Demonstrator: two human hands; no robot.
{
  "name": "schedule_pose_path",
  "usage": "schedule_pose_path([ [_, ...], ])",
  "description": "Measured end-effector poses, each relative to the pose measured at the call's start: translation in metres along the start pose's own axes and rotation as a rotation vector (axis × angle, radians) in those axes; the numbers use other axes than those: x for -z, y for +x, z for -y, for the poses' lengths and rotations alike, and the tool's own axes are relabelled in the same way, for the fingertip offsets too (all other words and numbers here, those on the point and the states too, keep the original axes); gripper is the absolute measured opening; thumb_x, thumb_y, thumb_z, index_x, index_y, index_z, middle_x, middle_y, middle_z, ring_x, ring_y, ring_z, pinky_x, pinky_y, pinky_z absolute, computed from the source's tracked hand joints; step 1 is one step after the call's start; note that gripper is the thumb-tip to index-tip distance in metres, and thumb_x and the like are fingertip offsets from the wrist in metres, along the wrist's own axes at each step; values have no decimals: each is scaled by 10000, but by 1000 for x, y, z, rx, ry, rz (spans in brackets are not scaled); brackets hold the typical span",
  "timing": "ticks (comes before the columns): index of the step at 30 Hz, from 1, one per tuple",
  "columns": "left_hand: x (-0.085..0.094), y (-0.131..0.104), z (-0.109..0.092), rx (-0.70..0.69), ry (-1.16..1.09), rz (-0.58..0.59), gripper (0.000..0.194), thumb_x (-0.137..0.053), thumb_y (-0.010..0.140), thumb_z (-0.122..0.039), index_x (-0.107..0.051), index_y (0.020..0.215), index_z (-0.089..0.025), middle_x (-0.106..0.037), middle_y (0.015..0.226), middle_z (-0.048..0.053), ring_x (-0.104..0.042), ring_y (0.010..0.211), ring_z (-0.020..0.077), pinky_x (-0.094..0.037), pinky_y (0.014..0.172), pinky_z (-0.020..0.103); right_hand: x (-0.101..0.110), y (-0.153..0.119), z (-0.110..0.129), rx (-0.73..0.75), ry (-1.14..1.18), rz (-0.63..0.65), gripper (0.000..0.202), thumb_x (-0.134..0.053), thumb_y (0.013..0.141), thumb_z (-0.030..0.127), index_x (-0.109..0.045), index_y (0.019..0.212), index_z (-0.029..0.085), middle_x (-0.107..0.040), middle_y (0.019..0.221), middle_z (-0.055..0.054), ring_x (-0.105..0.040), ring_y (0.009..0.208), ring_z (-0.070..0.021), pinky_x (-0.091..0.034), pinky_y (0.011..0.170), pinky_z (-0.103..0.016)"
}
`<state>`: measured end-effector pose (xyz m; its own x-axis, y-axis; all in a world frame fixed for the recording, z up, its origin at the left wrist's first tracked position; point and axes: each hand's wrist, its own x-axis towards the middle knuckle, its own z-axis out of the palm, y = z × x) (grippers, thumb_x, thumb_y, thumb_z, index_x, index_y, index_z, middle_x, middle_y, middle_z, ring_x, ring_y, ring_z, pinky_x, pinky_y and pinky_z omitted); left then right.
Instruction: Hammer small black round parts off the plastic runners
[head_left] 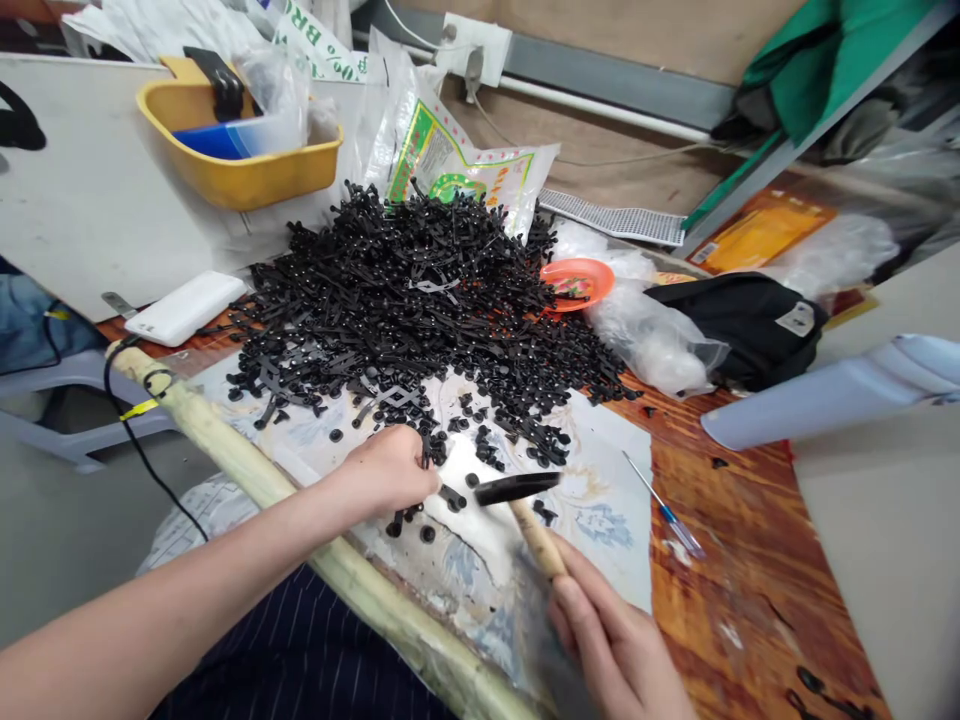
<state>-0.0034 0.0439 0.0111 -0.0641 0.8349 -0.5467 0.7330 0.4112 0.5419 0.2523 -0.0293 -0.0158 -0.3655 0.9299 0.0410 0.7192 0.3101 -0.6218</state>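
Observation:
My right hand (611, 635) is wrapped round the wooden handle of a hammer (517, 488), whose dark head is slightly blurred above the work surface. Close by on the left, my left hand (394, 467) is closed in a pinch on a small black plastic part (451, 497), which sticks out past the fingertips. A white pad (480, 535) lies below the hammer head and beside my left fingers. Loose black round pieces (427, 534) are scattered around both hands. Behind them rises a large heap of small black plastic parts (420, 290).
A screwdriver (667, 510) lies on the right of the wooden table (750, 590). An orange dish (600, 280) and clear plastic bags (660, 345) adjoin the heap. At the left are a white power bank (185, 308) and a yellow basket (240, 190). A pale blue tube-like thing (832, 395) juts in from the right.

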Motion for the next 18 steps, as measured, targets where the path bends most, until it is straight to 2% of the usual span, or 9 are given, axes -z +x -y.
schedule_pose_path([
  [3, 3, 0, -4, 26, -6, 18, 89, -639, 581, -244, -562, 580, -199, -458, 422, -52, -457, 396, 125, -349, 413, 228, 3, 0, -6, -33, -8, -49, 406, -404, 945, 310, -511, 1327, 223, -630, 1228, -37, -614, 1084, -206, -517, 860, -240],
  [8, 6, 1, -5, 47, -19, 62, 109, -636, 560, -239, -533, 554, -206, -413, 360, -59, -445, 324, 143, -356, 374, 250, 7, -1, -3, 147, -103, -69, 410, -449, 921, 246, -505, 1327, 241, -614, 1249, -23, -618, 1076, -197, -485, 917, -268],
  [12, 5, 2, 1, 44, -45, 80, 109, -626, 563, -256, -528, 575, -211, -419, 364, -58, -458, 318, 155, -374, 373, 264, 2, -3, 7, 194, -145, -148, 466, -436, 910, 172, -446, 1372, 230, -603, 1262, -45, -628, 1057, -208, -501, 910, -273],
  [16, 3, 2, 5, 61, -101, 92, 83, -631, 554, -229, -559, 584, -199, -418, 364, -66, -472, 349, 145, -398, 412, 257, -6, -1, 11, 238, -164, -20, 476, -408, 918, 164, -416, 1391, 209, -647, 1198, -57, -656, 1003, -197, -543, 830, -238],
  [18, 2, 2, 6, 73, -139, 97, 76, -634, 554, -212, -575, 599, -195, -432, 377, -66, -478, 366, 140, -400, 422, 252, -5, -1, 10, 213, -182, -62, 466, -406, 924, 175, -417, 1388, 213, -635, 1217, -57, -639, 1037, -197, -530, 854, -246],
])
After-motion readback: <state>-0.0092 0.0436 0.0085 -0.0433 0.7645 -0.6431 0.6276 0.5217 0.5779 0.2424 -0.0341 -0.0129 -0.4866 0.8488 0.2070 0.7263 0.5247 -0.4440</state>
